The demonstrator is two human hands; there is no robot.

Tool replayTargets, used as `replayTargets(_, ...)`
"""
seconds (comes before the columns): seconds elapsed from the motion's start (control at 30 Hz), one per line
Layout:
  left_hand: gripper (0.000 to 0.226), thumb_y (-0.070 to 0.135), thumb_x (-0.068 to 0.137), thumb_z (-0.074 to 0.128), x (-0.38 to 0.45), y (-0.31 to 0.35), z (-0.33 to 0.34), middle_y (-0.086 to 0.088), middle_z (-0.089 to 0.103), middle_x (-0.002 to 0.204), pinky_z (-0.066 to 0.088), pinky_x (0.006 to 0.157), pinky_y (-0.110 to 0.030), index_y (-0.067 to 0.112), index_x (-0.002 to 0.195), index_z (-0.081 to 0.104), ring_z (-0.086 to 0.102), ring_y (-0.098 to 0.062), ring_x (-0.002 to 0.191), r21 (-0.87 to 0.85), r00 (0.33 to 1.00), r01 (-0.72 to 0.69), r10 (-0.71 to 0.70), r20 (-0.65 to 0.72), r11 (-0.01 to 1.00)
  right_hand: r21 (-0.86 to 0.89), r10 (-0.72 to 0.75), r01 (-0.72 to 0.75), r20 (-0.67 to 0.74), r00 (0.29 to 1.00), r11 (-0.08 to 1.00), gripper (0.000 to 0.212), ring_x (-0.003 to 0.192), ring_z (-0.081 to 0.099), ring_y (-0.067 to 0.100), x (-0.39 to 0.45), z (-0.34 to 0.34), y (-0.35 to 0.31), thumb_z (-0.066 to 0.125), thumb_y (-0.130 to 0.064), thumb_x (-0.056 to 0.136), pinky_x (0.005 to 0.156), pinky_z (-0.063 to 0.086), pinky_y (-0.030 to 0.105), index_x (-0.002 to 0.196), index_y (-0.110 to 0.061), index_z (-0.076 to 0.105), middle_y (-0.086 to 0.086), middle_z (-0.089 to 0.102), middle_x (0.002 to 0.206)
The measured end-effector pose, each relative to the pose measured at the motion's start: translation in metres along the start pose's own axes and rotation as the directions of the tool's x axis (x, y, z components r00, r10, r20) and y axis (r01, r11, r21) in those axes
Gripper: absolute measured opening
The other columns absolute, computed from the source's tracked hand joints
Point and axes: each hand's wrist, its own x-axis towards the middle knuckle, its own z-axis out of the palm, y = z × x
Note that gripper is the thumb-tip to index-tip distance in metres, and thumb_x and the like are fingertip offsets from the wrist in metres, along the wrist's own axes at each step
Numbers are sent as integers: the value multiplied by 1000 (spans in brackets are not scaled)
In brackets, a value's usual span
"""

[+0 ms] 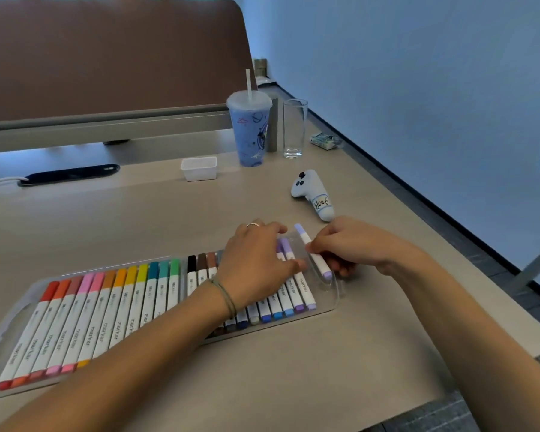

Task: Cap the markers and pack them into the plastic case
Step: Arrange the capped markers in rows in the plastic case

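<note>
Low in the frame a clear plastic case (335, 302) lies flat on the bench (175, 219), running from the lower left toward centre right, with its row of capped markers (113, 310) lying side by side, warm colours at left, greens in the middle, then black, browns, blues and purples toward the right end. The one that matters is the lilac marker (313, 252), capped at both ends and held at the right end of the case, just above what looks like the last free slot beside the purple neighbours. The right hand (356, 246) pinches it about mid-barrel between thumb and fingertips, coming in from the right of the frame. Its long axis slopes from upper left to lower right, skewed against the packed markers, which lean the other way. The left hand (259, 260) rests across the dark and blue markers just left of that slot, fingers lying over the barrels and seemingly steadying them or the case; whether it presses down cannot be told. The right hand is plainly the one on the marker, so the coming move likely calls for swinging the barrel into line with its neighbours and lowering it into the gap. Behind the hands lie a pale controller (314, 194), a lidded cup (250, 132) and a glass (294, 129).
</note>
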Motion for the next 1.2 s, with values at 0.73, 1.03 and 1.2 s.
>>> replayTargets(0.73,81,76,78,59,-25,-25,-7,18,35,145,31,107,-31,41,148,38,33,-7,130,94,976,-192,180,122,977,-478,-3,5,5,1000,878,27,72,63,13,-7,15,-14,58,-33,96,65,48,29,81,-16,72,0,69,77)
replayTargets(1.03,80,73,81,58,-26,-25,-6,15,32,148,31,108,-29,40,150,36,30,-8,133,107,970,-218,204,131,970,-662,26,-74,-83,996,746,27,98,60,17,-9,29,-31,48,-37,101,85,52,35,120,-23,60,-4,60,99)
replayTargets(1.2,80,73,82,56,-27,-27,-3,14,30,151,29,113,-31,39,151,35,28,-9,137,107,970,-222,209,123,969,-746,-28,-97,-154,988,658,27,87,51,19,-20,39,-38,45,-35,102,75,40,33,119,-21,60,-2,60,95)
